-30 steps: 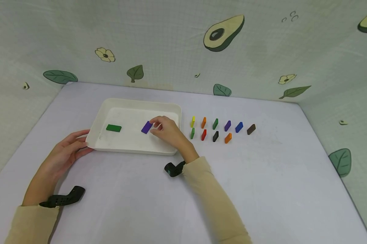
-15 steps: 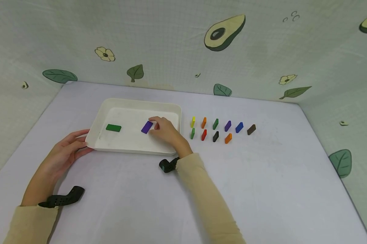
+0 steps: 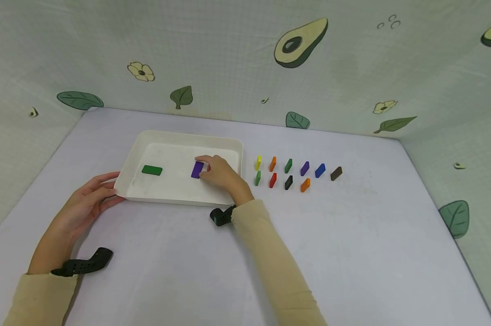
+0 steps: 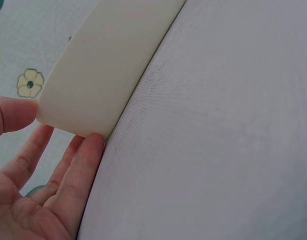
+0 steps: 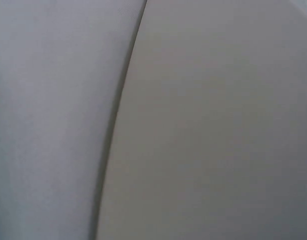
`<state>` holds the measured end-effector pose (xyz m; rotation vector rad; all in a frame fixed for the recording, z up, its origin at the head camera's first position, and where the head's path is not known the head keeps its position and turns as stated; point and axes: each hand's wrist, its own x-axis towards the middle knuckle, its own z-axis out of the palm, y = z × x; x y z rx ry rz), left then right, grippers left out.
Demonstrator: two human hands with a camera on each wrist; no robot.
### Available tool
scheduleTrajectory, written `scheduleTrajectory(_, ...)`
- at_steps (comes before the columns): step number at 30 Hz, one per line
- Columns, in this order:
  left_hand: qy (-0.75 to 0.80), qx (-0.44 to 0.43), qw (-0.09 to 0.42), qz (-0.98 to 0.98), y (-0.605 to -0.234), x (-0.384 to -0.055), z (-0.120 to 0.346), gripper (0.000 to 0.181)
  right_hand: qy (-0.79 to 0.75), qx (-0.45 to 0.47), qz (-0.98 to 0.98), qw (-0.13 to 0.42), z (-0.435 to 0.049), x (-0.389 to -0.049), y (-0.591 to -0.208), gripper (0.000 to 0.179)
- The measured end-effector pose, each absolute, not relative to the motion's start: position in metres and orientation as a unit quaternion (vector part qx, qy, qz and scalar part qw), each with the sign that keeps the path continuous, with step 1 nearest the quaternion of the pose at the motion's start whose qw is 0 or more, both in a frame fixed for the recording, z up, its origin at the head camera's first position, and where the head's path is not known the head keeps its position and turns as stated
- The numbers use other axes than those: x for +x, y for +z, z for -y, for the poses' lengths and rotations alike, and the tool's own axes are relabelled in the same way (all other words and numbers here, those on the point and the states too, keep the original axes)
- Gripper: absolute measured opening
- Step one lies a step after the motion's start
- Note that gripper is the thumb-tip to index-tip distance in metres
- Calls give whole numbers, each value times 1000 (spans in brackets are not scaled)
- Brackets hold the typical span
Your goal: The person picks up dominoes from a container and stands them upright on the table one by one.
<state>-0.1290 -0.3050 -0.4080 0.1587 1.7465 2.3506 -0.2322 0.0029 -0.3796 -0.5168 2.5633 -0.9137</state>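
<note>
In the head view a shallow white tray [image 3: 172,199] lies on the left half of the table. My left hand [image 3: 84,203] holds its near left corner; the left wrist view has the thumb at the rim and fingertips [image 4: 93,142] at the base of the tray's wall [image 4: 103,70]. Inside the tray, my right hand [image 3: 221,174] pinches a purple domino block [image 3: 197,170] lying flat, index finger at its far end and thumb at its near right side. A green domino block [image 3: 151,170] lies flat further left. Only the tray's outer wall [image 5: 203,130] and table show in the right wrist view.
Right of the tray stand two rows of upright coloured domino blocks, among them a yellow one [image 3: 258,163], a red one [image 3: 272,180], a blue one [image 3: 320,170] and a brown one [image 3: 336,173]. A patterned cloth [image 3: 229,54] hangs behind the table.
My right hand has moved slightly left and closed its thumb and index finger on the purple domino block, which has turned a little more upright in view. The left hand stays put.
</note>
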Motion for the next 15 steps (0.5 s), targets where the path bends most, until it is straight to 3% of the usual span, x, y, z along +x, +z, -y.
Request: scheduleTrajectory(15,808,56,103,-578,-409,-130,305,37,-311,-182,-913,189,-2,-234,-382,41)
